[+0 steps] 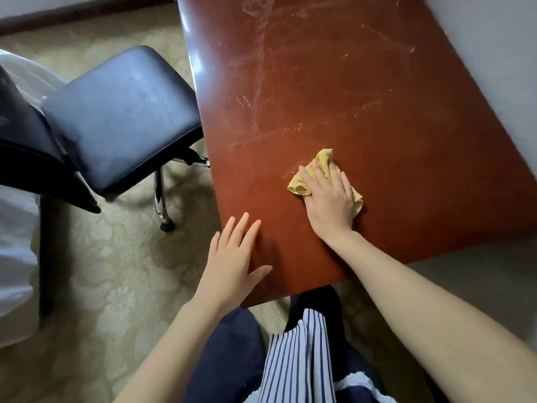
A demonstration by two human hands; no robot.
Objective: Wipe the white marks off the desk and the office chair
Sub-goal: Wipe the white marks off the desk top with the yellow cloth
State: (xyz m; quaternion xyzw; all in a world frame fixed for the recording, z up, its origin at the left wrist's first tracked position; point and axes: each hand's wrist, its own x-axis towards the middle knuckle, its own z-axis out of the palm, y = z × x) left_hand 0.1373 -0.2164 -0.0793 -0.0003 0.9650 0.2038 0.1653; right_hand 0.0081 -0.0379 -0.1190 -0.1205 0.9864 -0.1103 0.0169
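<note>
A reddish-brown wooden desk (363, 91) fills the upper right. White smears and streaks (261, 68) cross its far and middle parts. My right hand (328, 199) lies flat on a crumpled yellow cloth (322, 161) and presses it onto the desk's near part. My left hand (235, 257) rests with straight, spread fingers on the desk's near left edge and holds nothing. A dark blue office chair (122, 117) stands left of the desk, with faint pale marks on its seat.
The chair's chrome legs (159, 199) stand on patterned beige carpet (116, 271). A clear plastic bag (17, 242) sits at the far left. A grey wall (494, 68) runs along the desk's right side. My legs are just below the desk's near corner.
</note>
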